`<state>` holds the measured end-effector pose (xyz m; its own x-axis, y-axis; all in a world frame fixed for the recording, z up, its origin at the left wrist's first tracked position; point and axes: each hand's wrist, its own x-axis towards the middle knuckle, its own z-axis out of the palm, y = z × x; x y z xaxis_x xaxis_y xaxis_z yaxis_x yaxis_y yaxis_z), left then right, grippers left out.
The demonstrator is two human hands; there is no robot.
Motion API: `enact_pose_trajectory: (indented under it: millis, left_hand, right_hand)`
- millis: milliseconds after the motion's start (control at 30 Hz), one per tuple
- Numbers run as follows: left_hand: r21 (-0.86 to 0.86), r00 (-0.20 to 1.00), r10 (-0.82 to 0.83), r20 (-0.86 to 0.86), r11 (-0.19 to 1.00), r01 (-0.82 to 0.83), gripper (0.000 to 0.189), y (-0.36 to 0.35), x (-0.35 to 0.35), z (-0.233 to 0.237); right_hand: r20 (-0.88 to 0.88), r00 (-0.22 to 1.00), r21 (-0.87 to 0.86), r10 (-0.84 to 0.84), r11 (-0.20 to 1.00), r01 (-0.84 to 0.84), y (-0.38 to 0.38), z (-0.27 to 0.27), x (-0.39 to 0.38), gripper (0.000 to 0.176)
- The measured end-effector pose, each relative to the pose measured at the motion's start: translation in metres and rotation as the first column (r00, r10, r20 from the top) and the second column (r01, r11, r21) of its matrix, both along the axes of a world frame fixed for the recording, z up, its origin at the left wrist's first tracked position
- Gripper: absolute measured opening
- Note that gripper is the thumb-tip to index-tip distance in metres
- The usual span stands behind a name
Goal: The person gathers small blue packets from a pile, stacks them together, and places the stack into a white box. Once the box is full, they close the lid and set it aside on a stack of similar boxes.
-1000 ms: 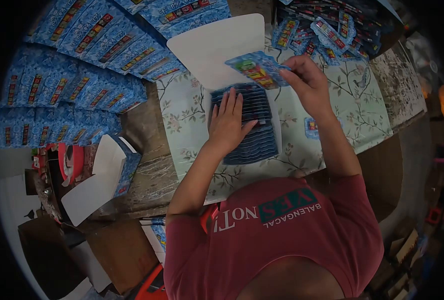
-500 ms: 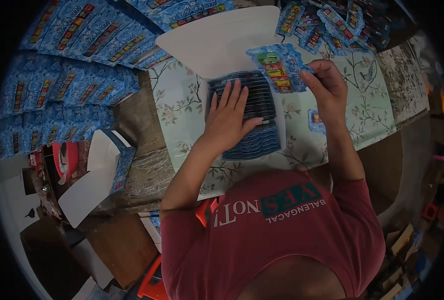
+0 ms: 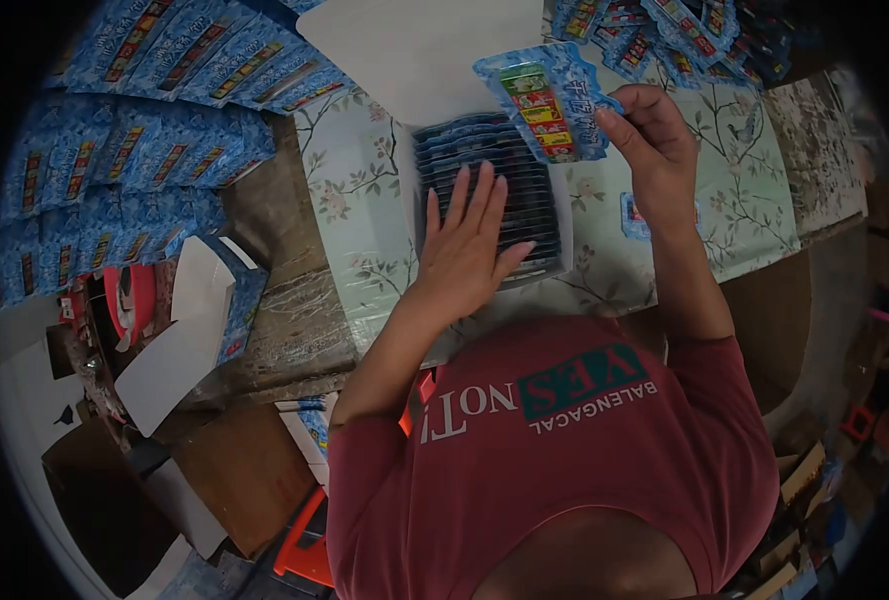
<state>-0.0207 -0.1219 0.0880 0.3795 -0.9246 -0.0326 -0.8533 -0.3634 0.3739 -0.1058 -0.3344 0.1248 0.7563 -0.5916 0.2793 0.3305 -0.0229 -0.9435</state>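
Note:
My left hand (image 3: 464,240) lies with fingers spread on a row of packets (image 3: 464,135) standing close together in a white box (image 3: 564,215). The packets' blue faces show at the far end, while dark edges fill the near end. At the box's right side, my right hand (image 3: 654,140) pinches the right edge of a blue card packet (image 3: 549,105) between thumb and fingers. This packet has a wavy outline and a strip of green, red and yellow pictures. It is held above the box's right rim. The box's white lid (image 3: 424,50) stands open at the far side.
Blue printed boxes (image 3: 134,150) are stacked at the left. Loose packets (image 3: 664,40) lie piled at the far right. A small blue piece (image 3: 636,217) rests on the floral tablecloth (image 3: 339,220). Another open box (image 3: 189,320) stands at the table's left edge, above a brown carton (image 3: 244,480).
My left hand has slid slightly toward me. The packets in the box have shifted: blue faces now show at the far end instead of the near end. My right hand still holds its packet.

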Motion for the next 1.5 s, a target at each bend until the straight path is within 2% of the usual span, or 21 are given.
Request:
enact_pose_trajectory:
  millis: [100, 300, 400, 467, 500, 533, 567, 600, 667, 900, 933, 1000, 1067, 1100, 1133, 1167, 1200, 1233, 1300, 1433, 1500]
  left_hand:
    - [-0.132, 0.993, 0.035, -0.109, 0.99, -0.049, 0.065, 0.03, -0.008, 0.019]
    - [-0.047, 0.976, -0.038, -0.215, 0.998, 0.029, 0.041, 0.073, -0.043, 0.027]
    - [-0.081, 0.987, -0.004, -0.158, 0.997, -0.009, 0.038, 0.083, -0.043, 0.02]
    - [-0.095, 0.986, 0.001, -0.164, 0.995, -0.017, 0.036, 0.086, -0.045, 0.02]
    - [-0.107, 0.984, 0.001, -0.177, 0.994, -0.02, 0.034, 0.088, -0.047, 0.02]
    - [-0.113, 0.985, 0.005, -0.174, 0.993, -0.025, 0.034, 0.089, -0.047, 0.021]
    - [-0.118, 0.982, 0.008, -0.191, 0.992, -0.031, 0.033, 0.091, -0.047, 0.022]
    - [-0.123, 0.978, 0.011, -0.208, 0.992, -0.037, 0.032, 0.093, -0.048, 0.023]
    - [-0.139, 0.978, 0.006, -0.209, 0.99, -0.036, 0.031, 0.096, -0.048, 0.021]
    - [-0.192, 0.92, 0.122, -0.372, 0.96, -0.205, 0.028, 0.114, -0.029, 0.039]
    - [-0.202, 0.923, 0.119, -0.367, 0.958, -0.204, 0.028, 0.112, -0.025, 0.038]
    - [-0.372, 0.815, 0.324, -0.48, 0.766, -0.524, 0.032, 0.104, -0.011, 0.026]
    - [-0.34, 0.727, 0.325, -0.605, 0.72, -0.605, 0.046, 0.09, 0.014, -0.016]
    - [-0.319, 0.6, 0.243, -0.763, 0.666, -0.675, 0.052, 0.076, 0.029, -0.045]
    - [-0.278, 0.45, 0.138, -0.883, 0.619, -0.735, 0.058, 0.062, 0.039, -0.059]
    - [-0.297, 0.463, 0.121, -0.878, 0.623, -0.724, 0.058, 0.047, 0.045, -0.058]
    - [-0.188, 0.294, 0.054, -0.954, 0.655, -0.732, 0.062, 0.032, 0.05, -0.056]
    - [-0.08, 0.11, -0.001, -0.994, 0.695, -0.715, 0.067, 0.019, 0.052, -0.053]
    - [-0.18, 0.198, -0.06, -0.978, 0.72, -0.67, 0.079, 0.003, 0.052, -0.043]
    - [-0.156, 0.343, 0.111, -0.933, 0.734, -0.661, 0.107, -0.001, 0.053, -0.066]
    - [-0.208, 0.542, 0.293, -0.787, 0.702, -0.681, 0.117, -0.002, 0.054, -0.074]
  right_hand:
    - [-0.034, 0.998, -0.008, -0.055, 0.998, 0.055, -0.005, -0.002, -0.02, 0.013]
    - [-0.068, 0.997, 0.095, -0.044, 0.994, 0.051, 0.013, -0.01, -0.037, 0.012]
    - [-0.068, 0.993, 0.155, 0.092, 0.985, -0.081, 0.047, -0.012, -0.035, 0.013]
    - [-0.216, 0.916, 0.019, 0.337, 0.94, -0.341, 0.067, -0.025, -0.037, 0.014]
    - [-0.215, 0.915, 0.014, 0.34, 0.938, -0.346, 0.069, -0.032, -0.036, 0.014]
    - [-0.312, 0.9, -0.388, 0.303, 0.824, -0.412, 0.069, -0.038, -0.036, 0.015]
    - [-0.385, 0.894, -0.708, 0.229, 0.549, -0.445, 0.07, -0.041, -0.036, 0.016]
    - [-0.385, 0.894, -0.711, 0.231, 0.543, -0.447, 0.073, -0.037, -0.036, 0.016]
    - [-0.528, 0.837, -0.777, 0.145, 0.314, -0.545, 0.082, -0.026, -0.036, 0.014]
    - [-0.496, 0.866, -0.853, 0.066, 0.148, -0.5, 0.095, -0.031, -0.027, 0.01]
    - [-0.511, 0.85, -0.814, 0.126, 0.247, -0.526, 0.085, -0.022, -0.027, 0.012]
    - [-0.516, 0.838, -0.769, 0.18, 0.335, -0.545, 0.065, -0.017, -0.029, 0.015]
    - [-0.374, 0.911, -0.748, -0.176, 0.638, -0.184, 0.041, -0.023, -0.024, 0.032]
    - [-0.361, 0.914, -0.758, -0.186, 0.629, -0.172, 0.032, -0.035, -0.016, 0.032]
    - [-0.414, 0.907, -0.482, -0.082, 0.865, -0.142, 0.024, -0.055, -0.007, 0.039]
    - [-0.42, 0.907, -0.141, 0.036, 0.985, -0.104, 0.017, -0.066, -0.002, 0.046]
    - [-0.489, 0.851, 0.139, 0.193, 0.98, -0.142, 0.016, -0.064, 0.004, 0.057]
    - [-0.478, 0.86, 0.125, 0.179, 0.983, -0.135, 0.017, -0.077, 0.008, 0.057]
    - [-0.317, 0.903, 0.332, 0.29, 0.926, -0.181, 0.019, -0.105, 0.02, 0.063]
    - [-0.438, 0.897, 0.023, 0.058, 0.998, -0.053, 0.039, -0.119, 0.037, 0.07]
    - [-0.424, 0.905, -0.032, 0.031, 0.998, -0.049, 0.036, -0.119, 0.039, 0.071]
